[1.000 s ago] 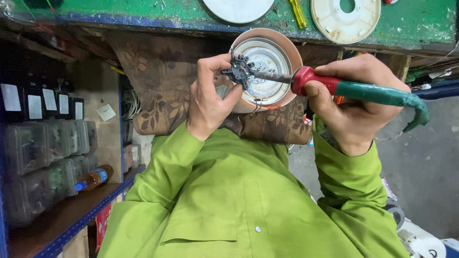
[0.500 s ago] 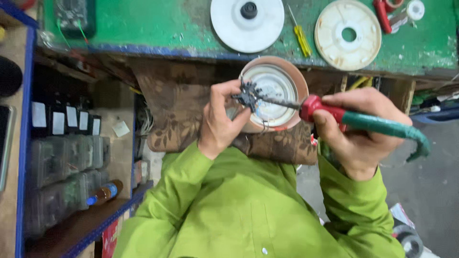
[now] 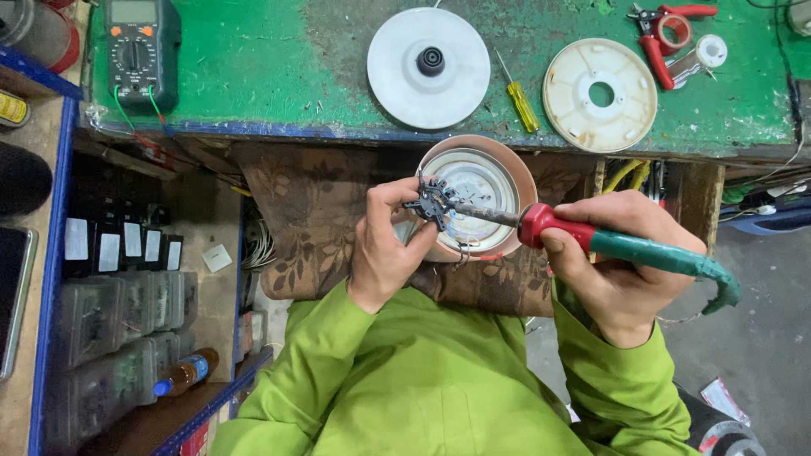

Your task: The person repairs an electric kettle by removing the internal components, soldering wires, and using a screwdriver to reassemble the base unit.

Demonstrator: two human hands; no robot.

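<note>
A: Left of the bench, note the meter (image 3: 142, 49): dark case, matte, orange trim, lying flat on the green top (image 3: 279, 76). Paint there is worn and scratched.

B: And your left hand (image 3: 382, 253)?

A: Fingers pinched on the part (image 3: 432, 203), a small dark toothed piece with metal tabs. You hold it against the rim of the dish (image 3: 477, 196), a round shallow body, pale metal inside, pinkish edge. It rests on the brown leaf-patterned cloth (image 3: 321, 211), below the bench edge.

B: How do you keep the joint clean?

A: My judgement: brace that wrist on the cloth so the part cannot wander, and keep fingertips off the tab being heated. Bring the iron (image 3: 608, 243) in shallow, tip flat on the tab, not on plastic.

B: Right hand (image 3: 621, 266)?

A: Clenched round the iron's handle: red collar, green taped grip, thin grey shaft. The tip touches the part, or is just short of it; I cannot tell which.

B: Above?

A: White disc (image 3: 429, 67) with black hub, smooth. Yellow screwdriver (image 3: 519, 100) beside it. Cream ring (image 3: 600, 95), ribbed, hole in centre. Red cutters (image 3: 663, 34) at far right.
</note>
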